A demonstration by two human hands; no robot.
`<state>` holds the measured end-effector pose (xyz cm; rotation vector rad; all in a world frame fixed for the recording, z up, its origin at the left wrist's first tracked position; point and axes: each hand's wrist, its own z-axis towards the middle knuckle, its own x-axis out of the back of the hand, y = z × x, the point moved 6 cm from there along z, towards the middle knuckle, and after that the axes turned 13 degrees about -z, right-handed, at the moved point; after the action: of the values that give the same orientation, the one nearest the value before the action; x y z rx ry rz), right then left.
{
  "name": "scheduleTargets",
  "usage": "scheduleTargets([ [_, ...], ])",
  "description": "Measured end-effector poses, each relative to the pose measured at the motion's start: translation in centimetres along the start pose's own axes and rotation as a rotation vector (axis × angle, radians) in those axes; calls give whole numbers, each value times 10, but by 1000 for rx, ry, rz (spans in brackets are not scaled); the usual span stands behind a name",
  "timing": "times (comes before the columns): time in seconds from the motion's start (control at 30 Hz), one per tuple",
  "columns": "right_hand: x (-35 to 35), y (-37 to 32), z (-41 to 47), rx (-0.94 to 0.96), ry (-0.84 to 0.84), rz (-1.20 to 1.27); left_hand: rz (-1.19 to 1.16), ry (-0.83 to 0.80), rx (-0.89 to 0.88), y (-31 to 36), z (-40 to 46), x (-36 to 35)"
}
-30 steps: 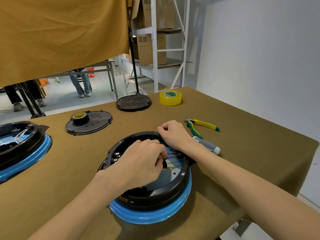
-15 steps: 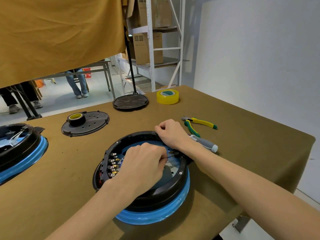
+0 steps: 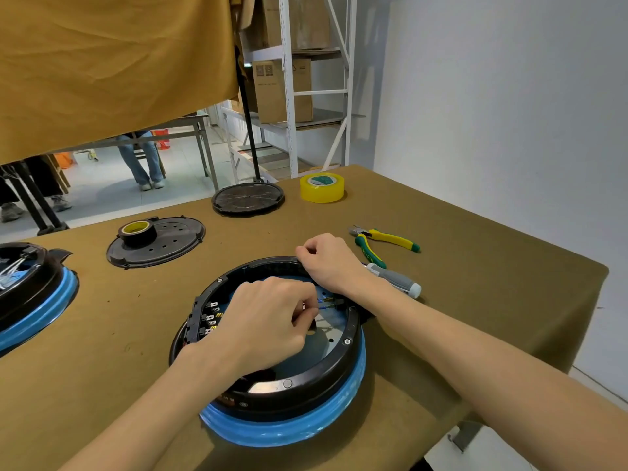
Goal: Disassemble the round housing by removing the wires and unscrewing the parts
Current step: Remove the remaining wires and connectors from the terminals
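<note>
The round housing (image 3: 316, 379), black with a blue-wrapped lower band, lies open side up near the table's front edge. Inside it a row of terminals shows at the left and thin blue wires (image 3: 327, 304) run at the upper right. My left hand (image 3: 268, 324) is inside the housing with curled fingers pinching the wires. My right hand (image 3: 328, 261) grips the housing's far rim with curled fingers. What lies under my left hand is hidden.
A grey-handled screwdriver (image 3: 396, 281) and green-yellow pliers (image 3: 384, 243) lie right of the housing. Yellow tape (image 3: 321, 187), a black lamp base (image 3: 248, 198) and a black cover plate (image 3: 163, 241) with a tape roll sit farther back. A second housing (image 3: 34, 294) is at the left edge.
My left hand has shifted slightly left inside the housing, baring more terminals, while still pinching the wires. My right hand has stayed on the far rim.
</note>
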<state>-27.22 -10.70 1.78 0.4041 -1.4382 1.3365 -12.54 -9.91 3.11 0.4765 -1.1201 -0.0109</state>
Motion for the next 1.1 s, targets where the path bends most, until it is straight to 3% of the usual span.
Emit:
scheduleTargets([
  [0.17, 0, 0, 1, 4, -4, -3, -20, 24, -6, 1, -1, 1],
  [0.3, 0, -1, 0, 9, -1, -13, 25, -81, 72, -9, -5, -1],
  [0.43, -1, -1, 1, -7, -3, -7, -131, 51, -9, -1, -2, 11],
  [0.67, 1, -1, -1, -3, 6, -20, -347, -126, 94, -9, -11, 5],
  [0.87, 1, 0, -1, -10, 5, -8, -281, -216, 100, -13, -21, 0],
  [1.1, 1, 0, -2, -20, 7, 13, -309, 47, 89, -9, -1, 9],
])
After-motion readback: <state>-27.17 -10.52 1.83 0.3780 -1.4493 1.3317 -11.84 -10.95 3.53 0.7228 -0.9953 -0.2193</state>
